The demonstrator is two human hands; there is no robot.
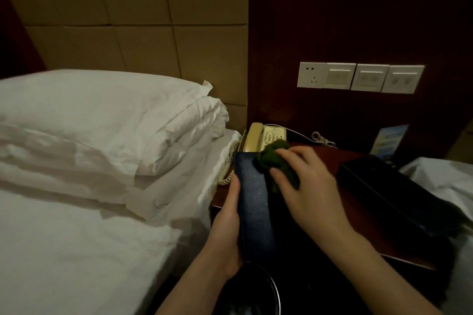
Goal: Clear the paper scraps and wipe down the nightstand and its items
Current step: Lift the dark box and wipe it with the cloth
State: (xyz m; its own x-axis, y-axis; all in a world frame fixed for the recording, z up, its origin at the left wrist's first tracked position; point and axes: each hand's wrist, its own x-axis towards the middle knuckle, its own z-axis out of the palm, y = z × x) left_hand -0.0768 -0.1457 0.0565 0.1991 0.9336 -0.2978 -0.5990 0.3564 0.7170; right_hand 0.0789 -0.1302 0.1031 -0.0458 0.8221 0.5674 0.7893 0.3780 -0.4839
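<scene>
Wiping a dark box [256,215] held up over the near left corner of the worktop [358,215], above a bin [266,289] at the bottom edge

- Left hand [227,233]: curled round the box's left long edge, thumb up the side, palm under; carries the full weight
- Right hand [307,194]: fingers bent over a green cloth [271,158], pressing it onto the box's far end; blurred, so exact finger lie unclear
- Box: rigid, flat-faced, long; pale specks of dust or crumbs on the lit face. Judged light enough for one hand, likely hollow. Smooth-looking finish, probably slick under a damp cloth; best gripped along the long edges near the middle, not by one end, to stop it pivoting under wiping pressure
- Cloth: soft, bunched, conforms to corners; judged easy to ball up and hard to drop
- Second dark box [394,192] lying flat on the right of the worktop, apart from both hands
- Phone [263,135] at the back left corner, coiled cord [226,169] hanging down beside the bed [76,238]; light plastic, handset likely to lift off if wiped carelessly
- Upright card [389,140] at the back right; thin, likely to tip
- No paper scraps made out on the worktop; bin contents too dim to tell
</scene>
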